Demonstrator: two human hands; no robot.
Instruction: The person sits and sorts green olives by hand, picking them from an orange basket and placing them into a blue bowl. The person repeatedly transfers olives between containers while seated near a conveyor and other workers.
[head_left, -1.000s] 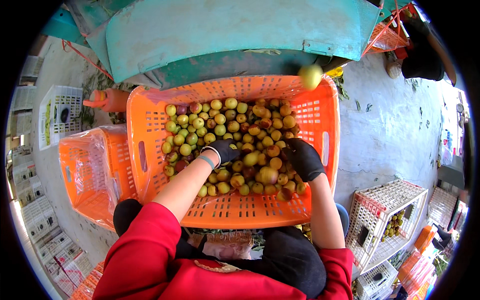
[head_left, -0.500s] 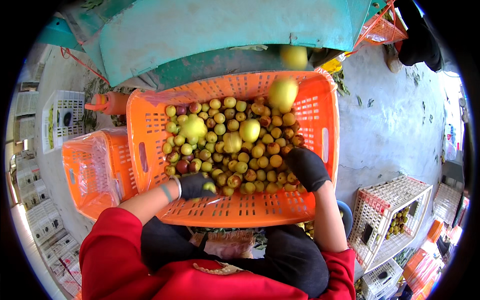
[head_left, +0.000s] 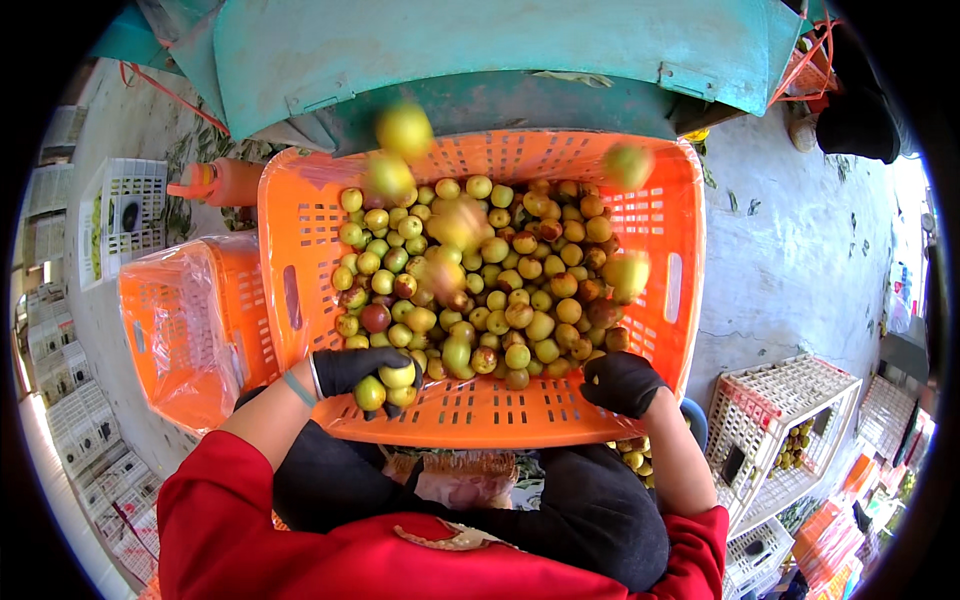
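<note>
An orange slotted crate (head_left: 470,425), lined with clear plastic, stands in front of me over my knees. Inside lies a layer of round jujubes (head_left: 520,315), green-yellow with brown and red patches. Several blurred jujubes (head_left: 404,130) are in the air above it, below the lip of a teal metal chute (head_left: 480,50). My left hand (head_left: 352,372), in a black glove, is closed around several green jujubes at the crate's near left edge. My right hand (head_left: 624,385), also black-gloved, is curled at the near right corner beside the fruit; what its fingers hold, if anything, is hidden.
Another plastic-lined orange crate (head_left: 170,375) sits to the left, with an orange bottle-like container (head_left: 215,183) behind it. On the right, a white crate (head_left: 735,455) lies tipped with fruit inside. White crates line the far left. Part of a person (head_left: 860,130) shows at upper right.
My left hand has drawn back to the near left edge and now shows several jujubes in it. My right hand has moved down from the fruit toward the near right corner. More jujubes have dropped in.
</note>
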